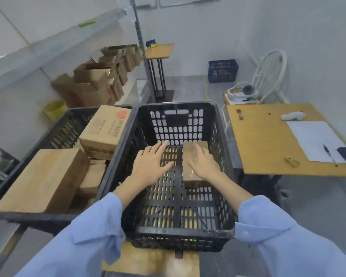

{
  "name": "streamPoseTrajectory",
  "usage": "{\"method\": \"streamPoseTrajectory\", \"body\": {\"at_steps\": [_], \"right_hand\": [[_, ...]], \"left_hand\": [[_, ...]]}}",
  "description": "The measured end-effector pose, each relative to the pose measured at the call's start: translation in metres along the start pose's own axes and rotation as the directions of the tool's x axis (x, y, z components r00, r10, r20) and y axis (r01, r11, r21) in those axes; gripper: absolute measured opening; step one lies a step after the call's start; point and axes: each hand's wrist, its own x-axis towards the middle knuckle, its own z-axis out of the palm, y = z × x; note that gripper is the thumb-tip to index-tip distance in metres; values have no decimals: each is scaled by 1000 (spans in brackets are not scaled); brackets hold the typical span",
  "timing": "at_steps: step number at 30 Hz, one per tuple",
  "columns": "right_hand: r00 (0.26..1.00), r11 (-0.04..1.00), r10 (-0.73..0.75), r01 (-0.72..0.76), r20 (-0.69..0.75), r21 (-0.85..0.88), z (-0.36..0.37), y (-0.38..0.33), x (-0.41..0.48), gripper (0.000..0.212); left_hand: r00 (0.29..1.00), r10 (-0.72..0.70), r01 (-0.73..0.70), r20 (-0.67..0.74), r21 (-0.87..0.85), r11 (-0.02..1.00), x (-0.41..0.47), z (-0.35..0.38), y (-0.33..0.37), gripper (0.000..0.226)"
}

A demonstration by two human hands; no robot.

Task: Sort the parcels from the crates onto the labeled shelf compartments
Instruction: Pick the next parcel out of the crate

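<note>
Inside the black crate (178, 237) at 12 o'clock, dead ahead of me: right grip (205, 163) spread wide, fingers fairly straight, laid over the top of a small brown parcel (189, 151). Motion blur there, so I can't tell whether it presses the cardboard or rides just above it. Nothing is curled round the parcel yet.

Left grip (150, 164) also wide, palm down, holding nothing. It is over the bare slatted floor at the parcel's 9 o'clock, apart from it.

The parcel lies flat on the right half of the crate floor, toward the far wall. It is the only parcel I can see in this crate.

Outward, 9 o'clock: second crate (28, 215) just beside the first. It holds a long flat box (42, 176), a printed box (106, 124) with a red mark sitting on others, and smaller ones underneath. At least four in all.

10 to 11 o'clock: shelf (28, 54) with rows of cardboard boxes (100, 80) below it. I can't read any labels.

3 o'clock: tabletop (268, 140) with a sheet of paper (316, 138) and a pen (329, 151).

My read on progress: this crate is one parcel from empty, but the left crate looks barely started. The boxes under the shelf may be sorted parcels, though I can't confirm it. A good share of the sorting is still ahead.
</note>
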Motion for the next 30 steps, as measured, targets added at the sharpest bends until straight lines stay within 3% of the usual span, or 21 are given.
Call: {"method": "streamPoseTrajectory", "body": {"at_steps": [6,12,20,26,30], "right_hand": [[993,992,115,-115,-11,52,27,7,20,88],[974,974,223,-222,24,-31,57,11,32,74],[928,927,373,-372,-5,-53,80,39,40,73],[924,922,381,-381,-10,-72,92,51,42,75],[934,931,358,-358,-11,-73,93,54,45,75]], "left_hand": [[996,53,-49,68,-60,997,30,56,0,83],[980,53,-24,191,-149,989,39,113,-2,86],[949,47,45,313,-280,959,42,160,2,94],[932,81,59,353,-369,928,39,178,10,98],[921,65,141,383,-485,863,40,184,7,105]]}}
